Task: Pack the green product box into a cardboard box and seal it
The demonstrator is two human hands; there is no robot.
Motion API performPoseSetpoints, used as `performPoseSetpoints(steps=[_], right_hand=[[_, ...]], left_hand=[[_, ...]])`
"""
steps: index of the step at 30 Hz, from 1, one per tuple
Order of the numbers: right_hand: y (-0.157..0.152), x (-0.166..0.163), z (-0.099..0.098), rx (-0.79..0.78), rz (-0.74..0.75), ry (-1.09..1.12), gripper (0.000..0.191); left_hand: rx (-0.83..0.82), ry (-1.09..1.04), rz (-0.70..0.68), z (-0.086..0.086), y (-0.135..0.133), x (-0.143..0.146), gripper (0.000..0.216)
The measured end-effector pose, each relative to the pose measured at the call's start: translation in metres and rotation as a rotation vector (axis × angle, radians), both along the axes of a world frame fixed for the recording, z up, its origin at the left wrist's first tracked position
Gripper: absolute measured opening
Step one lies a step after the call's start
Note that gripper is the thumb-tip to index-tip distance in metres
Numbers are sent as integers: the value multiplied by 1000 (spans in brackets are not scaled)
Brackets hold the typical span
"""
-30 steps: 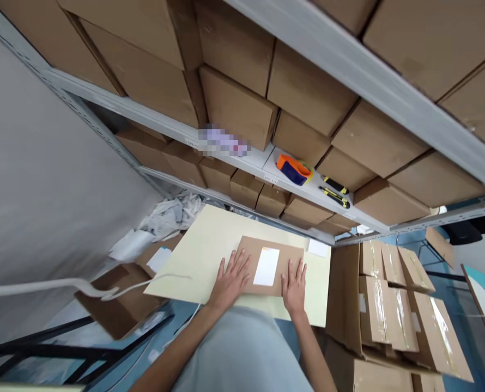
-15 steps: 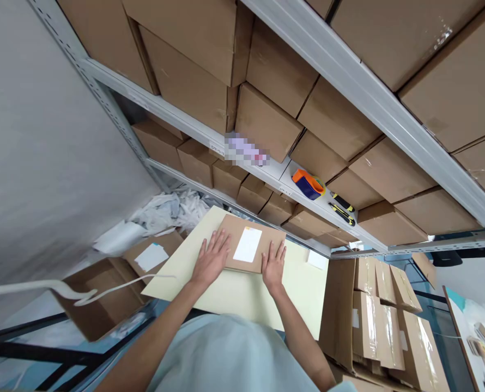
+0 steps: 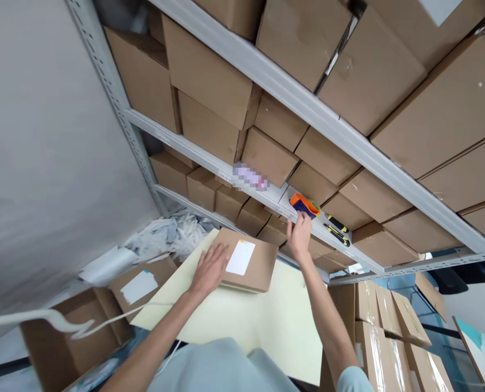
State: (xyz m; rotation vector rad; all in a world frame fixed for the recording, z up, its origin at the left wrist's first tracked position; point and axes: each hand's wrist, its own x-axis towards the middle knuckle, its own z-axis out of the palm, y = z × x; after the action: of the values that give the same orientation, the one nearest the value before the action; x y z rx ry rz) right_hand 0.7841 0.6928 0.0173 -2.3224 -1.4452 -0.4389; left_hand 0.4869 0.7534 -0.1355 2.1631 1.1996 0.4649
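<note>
The left hand (image 3: 210, 267) rests flat, fingers spread, on the cardboard box (image 3: 248, 265) near the desk's (image 3: 267, 321) far edge. The right hand (image 3: 298, 235), fingers loosely open, reaches the tape dispenser (image 3: 303, 205) on the shelf (image 3: 275, 197) front edge; contact appears likely but is unclear.

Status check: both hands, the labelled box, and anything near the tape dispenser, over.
Left hand flat on labelled box. Right hand up at shelf, fingers at tape dispenser. Two utility knives lie beside it.

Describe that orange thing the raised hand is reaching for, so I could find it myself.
Look at the grey metal shelf running below the stacked cardboard boxes. On its ledge, at the fingertips of the right hand, sits the tape dispenser. It is the only orange-and-blue item there; the two cutters beside it are slim, black and yellow.
</note>
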Motion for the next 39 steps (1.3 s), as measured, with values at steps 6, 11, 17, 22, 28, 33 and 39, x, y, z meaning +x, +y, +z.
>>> performPoseSetpoints(steps=[6, 11, 17, 22, 28, 33, 39], right_hand=[[38, 54, 38, -127, -209, 23, 51], [40, 68, 43, -182, -184, 98, 33], [10, 65, 51, -191, -136, 207, 41], [-102, -41, -13, 217, 89, 831, 63], [-193, -165, -54, 243, 136, 1397, 58], [-203, -173, -2, 341, 135, 1365, 60], [-223, -174, 55, 400, 254, 1341, 49]], left_hand=[[93, -182, 88, 42, -42, 0, 64], [6, -286, 91, 57, -79, -2, 57], [-115, -438, 0, 94, -123, 22, 50], [-225, -623, 23, 114, -157, 21, 38], [-341, -725, 92, 118, -179, 12, 18], [-347, -773, 38, 157, -181, 7, 16], [-156, -836, -141, 211, -182, -15, 10]])
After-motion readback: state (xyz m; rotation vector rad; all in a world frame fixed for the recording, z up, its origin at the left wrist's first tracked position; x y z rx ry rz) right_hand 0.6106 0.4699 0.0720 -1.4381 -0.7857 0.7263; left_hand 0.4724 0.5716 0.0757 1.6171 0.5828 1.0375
